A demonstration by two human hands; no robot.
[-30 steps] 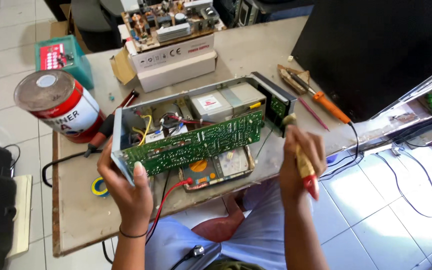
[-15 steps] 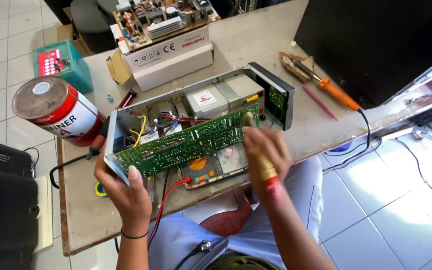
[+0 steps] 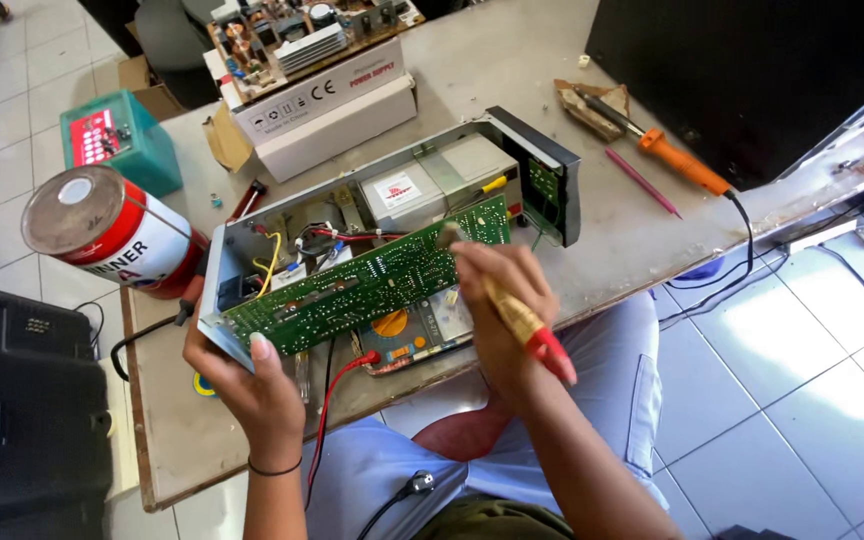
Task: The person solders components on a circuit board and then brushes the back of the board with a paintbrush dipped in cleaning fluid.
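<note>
Watching from beside the bench: left hand pinches the green board by its lower-left edge at frame centre, right hand wrapped around a brush. Board looks light, stiff, fragile; edges only, I'd say.

Green circuit board, long and narrow, tilted up on edge out of an open grey metal chassis on the tabletop; solder side faces camera, left end pinched by left hand. Brush with yellow-and-red handle in right hand, bristle tip touching the board's upper right edge.
</note>
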